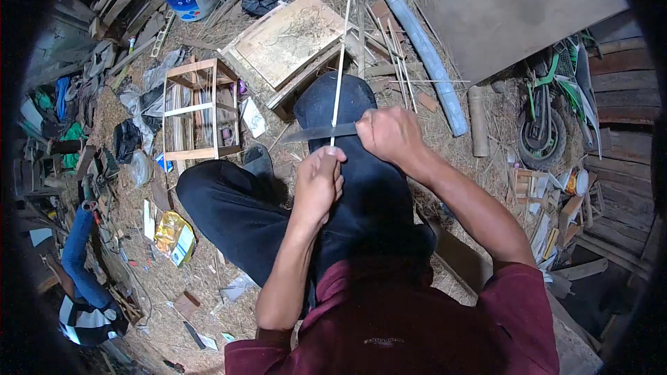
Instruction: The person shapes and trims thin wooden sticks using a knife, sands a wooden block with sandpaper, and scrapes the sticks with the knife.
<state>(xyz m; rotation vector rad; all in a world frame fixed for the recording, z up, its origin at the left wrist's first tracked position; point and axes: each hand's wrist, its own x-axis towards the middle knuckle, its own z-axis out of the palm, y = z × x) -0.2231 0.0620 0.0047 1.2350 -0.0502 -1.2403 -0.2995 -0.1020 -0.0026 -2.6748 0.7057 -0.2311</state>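
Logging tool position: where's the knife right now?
Head view, near the centre: the knife is gripped in the right hand, its blade pointing left across the thin pale stick, just beyond the left hand.

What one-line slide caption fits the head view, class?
Left hand gripping a thin stick, right hand holding a knife across it.

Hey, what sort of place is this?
Probably a shed or rough home workshop: there's a plank wall, an open wooden frame on the straw-littered floor, and a knife laid across a thin strip.
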